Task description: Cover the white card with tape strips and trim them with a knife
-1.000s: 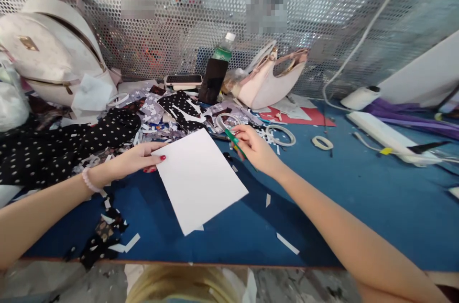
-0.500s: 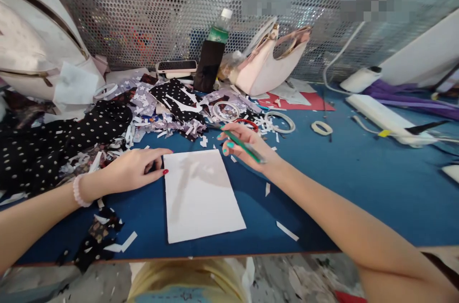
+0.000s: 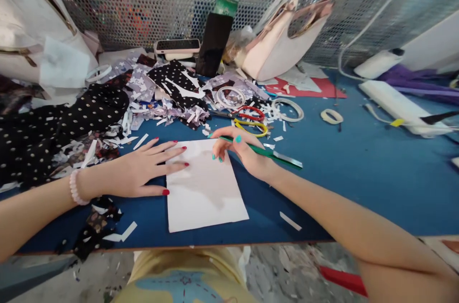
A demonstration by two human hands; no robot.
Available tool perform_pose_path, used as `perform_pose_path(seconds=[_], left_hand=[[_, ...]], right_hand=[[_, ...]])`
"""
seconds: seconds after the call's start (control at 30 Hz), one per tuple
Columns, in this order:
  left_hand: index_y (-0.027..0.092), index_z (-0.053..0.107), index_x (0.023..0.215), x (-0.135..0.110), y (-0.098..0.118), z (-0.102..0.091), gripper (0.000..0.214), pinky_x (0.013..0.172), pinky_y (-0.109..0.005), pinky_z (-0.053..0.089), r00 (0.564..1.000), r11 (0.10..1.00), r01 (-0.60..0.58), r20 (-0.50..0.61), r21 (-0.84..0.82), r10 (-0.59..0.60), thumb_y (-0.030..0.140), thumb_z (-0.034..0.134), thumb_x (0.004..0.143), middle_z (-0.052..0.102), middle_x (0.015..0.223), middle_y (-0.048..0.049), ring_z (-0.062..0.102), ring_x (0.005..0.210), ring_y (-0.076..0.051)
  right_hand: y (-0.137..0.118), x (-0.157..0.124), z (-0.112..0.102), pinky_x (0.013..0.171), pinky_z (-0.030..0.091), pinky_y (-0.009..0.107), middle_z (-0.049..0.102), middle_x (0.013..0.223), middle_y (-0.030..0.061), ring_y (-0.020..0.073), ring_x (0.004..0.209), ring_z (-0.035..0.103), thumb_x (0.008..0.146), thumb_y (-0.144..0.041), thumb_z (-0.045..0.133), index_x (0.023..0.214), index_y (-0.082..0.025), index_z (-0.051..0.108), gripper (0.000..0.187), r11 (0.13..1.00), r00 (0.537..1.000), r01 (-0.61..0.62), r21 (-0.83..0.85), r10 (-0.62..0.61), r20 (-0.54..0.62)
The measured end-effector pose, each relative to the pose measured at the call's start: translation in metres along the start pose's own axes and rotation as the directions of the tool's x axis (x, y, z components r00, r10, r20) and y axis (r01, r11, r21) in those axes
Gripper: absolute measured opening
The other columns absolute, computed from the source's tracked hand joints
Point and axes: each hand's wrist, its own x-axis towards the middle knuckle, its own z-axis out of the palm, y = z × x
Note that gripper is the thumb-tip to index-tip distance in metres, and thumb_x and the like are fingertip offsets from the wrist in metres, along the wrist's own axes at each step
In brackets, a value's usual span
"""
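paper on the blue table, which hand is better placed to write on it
Right, most likely: the right hand holds the pen, tip at the paper's top edge. The left hand lies flat on the paper's left side, holding nothing.

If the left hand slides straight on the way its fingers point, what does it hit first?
The left hand lies with its fingers on the white paper sheet. Straight on across it, it would probably meet the right hand, holding a green pen, first.
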Motion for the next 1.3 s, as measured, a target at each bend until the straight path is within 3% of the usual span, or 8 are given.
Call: perform_pose_path(seconds=[0.13,0.23,0.33,0.53,0.63,0.83,1.03,1.3], left_hand=[[0.033,0.032,0.169,0.000,0.006,-0.002,0.062,0.128,-0.075,0.020,0.999,1.000,0.027,0.033,0.002,-0.027,0.051,0.049,0.112,0.019,0.180,-0.0163,0.023,0.165,-0.044],[0.041,0.032,0.168,0.000,0.011,-0.004,0.065,0.122,-0.083,0.024,0.999,0.999,0.030,0.040,0.025,-0.031,0.050,0.058,0.109,0.012,0.180,-0.0181,0.024,0.163,-0.050],[0.042,0.037,0.166,0.000,0.015,-0.007,0.065,0.119,-0.085,0.027,0.999,0.998,0.015,0.028,0.062,-0.016,0.049,0.063,0.107,0.016,0.179,-0.0224,0.028,0.161,-0.052],[0.033,0.055,0.155,0.002,0.012,-0.008,0.052,0.122,-0.080,0.027,0.998,0.987,-0.011,-0.058,0.162,0.021,0.045,0.066,0.106,0.045,0.167,-0.0240,0.048,0.153,-0.045],[0.028,0.061,0.150,0.002,0.011,-0.011,0.047,0.123,-0.077,0.028,0.995,0.984,-0.030,-0.091,0.177,0.047,0.043,0.067,0.106,0.053,0.161,-0.0232,0.053,0.150,-0.043],[0.027,0.065,0.143,0.001,0.011,-0.016,0.039,0.127,-0.071,0.030,0.993,0.987,-0.050,-0.096,0.154,0.066,0.034,0.068,0.105,0.060,0.156,-0.0189,0.056,0.147,-0.038],[0.029,0.064,0.144,0.002,0.013,-0.013,0.038,0.129,-0.070,0.028,0.992,0.987,-0.039,-0.116,0.155,0.057,0.035,0.066,0.106,0.061,0.155,-0.0170,0.055,0.148,-0.036],[0.028,0.065,0.142,0.002,0.012,-0.019,0.036,0.126,-0.069,0.034,0.993,0.986,-0.054,-0.092,0.158,0.069,0.033,0.065,0.107,0.064,0.151,-0.0172,0.058,0.145,-0.036]], right_hand=[[-0.003,-0.005,0.008,0.102,0.058,0.039,0.077,0.125,0.0092,0.0242,0.115,0.074,0.104,-0.049,0.066,0.125,-0.025,0.069,0.032,0.991,0.988,-0.003,-0.133,0.023,0.150],[-0.005,-0.005,0.010,0.120,0.046,0.047,0.061,0.157,0.0122,0.0278,0.146,0.057,0.101,-0.034,0.070,0.140,-0.024,0.062,0.042,0.935,0.934,0.097,-0.340,0.032,0.356],[-0.005,-0.004,0.009,0.127,0.039,0.050,0.052,0.165,0.0153,0.0280,0.157,0.043,0.103,-0.031,0.068,0.147,-0.020,0.056,0.048,0.837,0.881,0.224,-0.499,0.044,0.470],[-0.003,-0.005,0.008,0.124,0.043,0.054,0.056,0.158,0.0235,0.0318,0.157,0.043,0.104,-0.035,0.068,0.147,-0.012,0.054,0.051,0.750,0.861,0.335,-0.570,0.002,0.509],[-0.002,-0.005,0.008,0.123,0.044,0.056,0.057,0.157,0.0245,0.0326,0.155,0.045,0.105,-0.037,0.066,0.147,-0.012,0.055,0.050,0.733,0.860,0.354,-0.580,-0.011,0.511],[-0.001,-0.005,0.009,0.124,0.044,0.056,0.056,0.157,0.0261,0.0335,0.154,0.046,0.105,-0.037,0.066,0.147,-0.008,0.056,0.052,0.697,0.856,0.385,-0.605,-0.024,0.517],[0.001,-0.004,0.009,0.124,0.044,0.056,0.057,0.157,0.0234,0.0322,0.154,0.048,0.106,-0.042,0.066,0.148,-0.010,0.056,0.054,0.685,0.859,0.393,-0.614,-0.036,0.510],[0.002,-0.005,0.009,0.124,0.044,0.054,0.058,0.158,0.0209,0.0309,0.153,0.048,0.106,-0.042,0.066,0.148,-0.014,0.056,0.052,0.683,0.864,0.388,-0.619,-0.036,0.502]])
